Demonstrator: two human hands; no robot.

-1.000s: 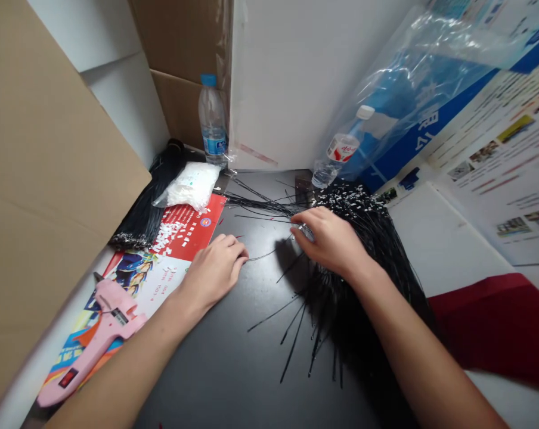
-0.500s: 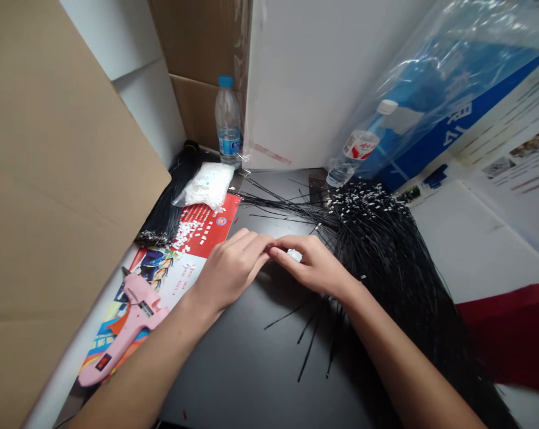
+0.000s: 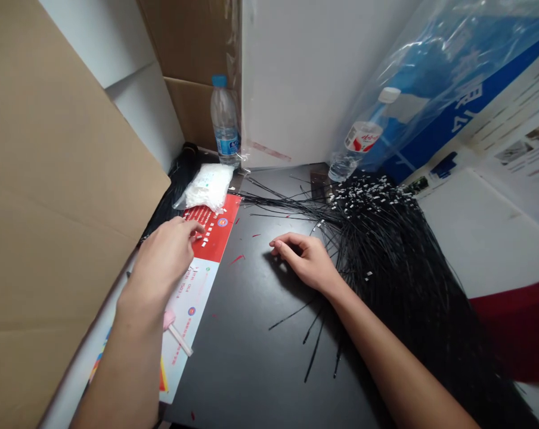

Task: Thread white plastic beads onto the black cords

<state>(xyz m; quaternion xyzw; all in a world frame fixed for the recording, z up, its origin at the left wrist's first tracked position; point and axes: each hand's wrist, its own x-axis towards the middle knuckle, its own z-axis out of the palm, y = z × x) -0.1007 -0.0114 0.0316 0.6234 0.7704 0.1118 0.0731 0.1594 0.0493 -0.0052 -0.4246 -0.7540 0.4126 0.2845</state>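
My left hand [image 3: 164, 256] is over the red and white printed sheet [image 3: 216, 247], fingers curled down at the small white pieces [image 3: 204, 241] scattered there. Most of its fingertips are hidden, so what they hold does not show. My right hand [image 3: 307, 259] hovers above the dark table, thumb and forefinger pinched together; anything between them is too small to make out. Just right of it lies a large bundle of thin black wires [image 3: 386, 256] with small white ends. The pink glue gun [image 3: 169, 319] is mostly covered by my left forearm, with its clear glue stick [image 3: 180, 339] showing.
A bag of white pieces [image 3: 209, 186] lies at the sheet's far end, before a blue-capped bottle [image 3: 225, 122]. Another bottle [image 3: 359, 140] leans at the back right. Cardboard [image 3: 73, 208] walls the left side. Red scraps [image 3: 238, 259] dot the dark table [image 3: 234, 357].
My hands were together at the middle. The left has moved away to the left, over the white pieces, and its forearm covers most of the glue gun. The right has stayed nearly in place.
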